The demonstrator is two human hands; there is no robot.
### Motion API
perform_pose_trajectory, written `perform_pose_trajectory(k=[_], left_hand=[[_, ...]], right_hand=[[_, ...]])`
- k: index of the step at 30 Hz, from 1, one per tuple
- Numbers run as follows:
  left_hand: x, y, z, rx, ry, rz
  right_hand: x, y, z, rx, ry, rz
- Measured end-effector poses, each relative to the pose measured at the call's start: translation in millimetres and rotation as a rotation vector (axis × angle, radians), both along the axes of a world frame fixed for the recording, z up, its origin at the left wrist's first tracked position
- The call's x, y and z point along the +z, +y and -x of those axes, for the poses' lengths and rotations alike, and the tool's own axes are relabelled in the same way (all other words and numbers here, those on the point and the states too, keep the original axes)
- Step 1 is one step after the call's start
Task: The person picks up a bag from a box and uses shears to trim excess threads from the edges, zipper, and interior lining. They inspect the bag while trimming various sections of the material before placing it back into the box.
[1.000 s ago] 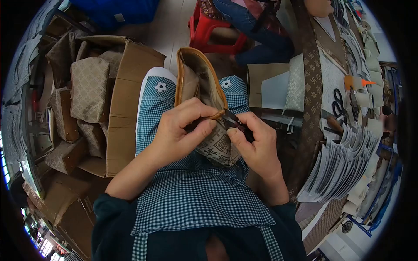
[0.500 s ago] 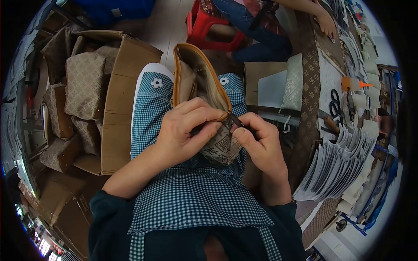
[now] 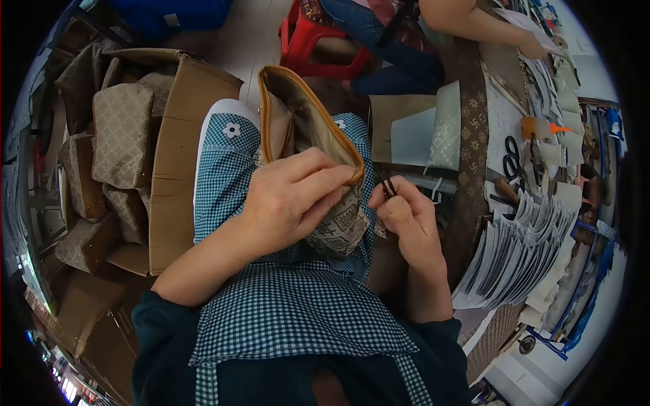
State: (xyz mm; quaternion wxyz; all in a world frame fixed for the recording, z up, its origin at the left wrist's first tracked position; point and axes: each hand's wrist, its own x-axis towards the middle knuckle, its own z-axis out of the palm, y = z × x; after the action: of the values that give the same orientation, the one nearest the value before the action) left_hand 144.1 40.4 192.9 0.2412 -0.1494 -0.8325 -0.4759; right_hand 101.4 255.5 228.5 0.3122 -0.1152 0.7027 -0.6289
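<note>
A patterned beige bag (image 3: 338, 230) with a tan-edged open mouth lies across my lap. My left hand (image 3: 291, 196) is closed on the bag's rim near its right corner, thumb and fingers pinching the tan edging. To the right of that corner, apart from the bag, my right hand (image 3: 409, 213) is closed on a small dark tool with two thin prongs (image 3: 388, 187). Its exact kind is hard to make out, since my fingers cover most of it. The bag's pale lining shows inside the mouth.
At left, a cardboard box (image 3: 193, 128) holds several patterned bags (image 3: 122, 135). A table at right carries black-handled scissors (image 3: 512, 162), an orange-tipped bottle (image 3: 542, 127) and stacked grey pieces (image 3: 514, 257). Beyond, a person's arm (image 3: 487, 30) reaches over the table near a red stool (image 3: 305, 47).
My right hand has drawn back from the bag's corner with the dark tool, leaving a gap. My left hand keeps its pinch. The other person's arm has shifted further over the table.
</note>
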Motion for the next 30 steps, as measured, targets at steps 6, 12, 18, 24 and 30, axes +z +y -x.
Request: perform_pose_trajectory(k=[6,12,18,24,30], left_hand=[[12.9,7.3,12.6,-0.017,0.107,0.223],[4.1,12.8,7.4,-0.084,0.007,0.264],[-6.3,29.6,-13.4,-0.080,0.083,0.231],[-6.8,41.2,-23.2,-0.130,0.127,0.194],[-6.1,49.0,-26.2,-0.185,0.160,0.210]], right_hand=[[3.3,9.4,5.7,-0.084,-0.018,-0.053],[5.0,30.5,14.5,0.010,0.052,-0.214],[28.9,46.7,9.1,0.106,0.132,-0.416],[64.7,47.4,2.4,0.222,0.265,-0.604],[77.5,41.5,3.6,0.391,0.443,-0.776]])
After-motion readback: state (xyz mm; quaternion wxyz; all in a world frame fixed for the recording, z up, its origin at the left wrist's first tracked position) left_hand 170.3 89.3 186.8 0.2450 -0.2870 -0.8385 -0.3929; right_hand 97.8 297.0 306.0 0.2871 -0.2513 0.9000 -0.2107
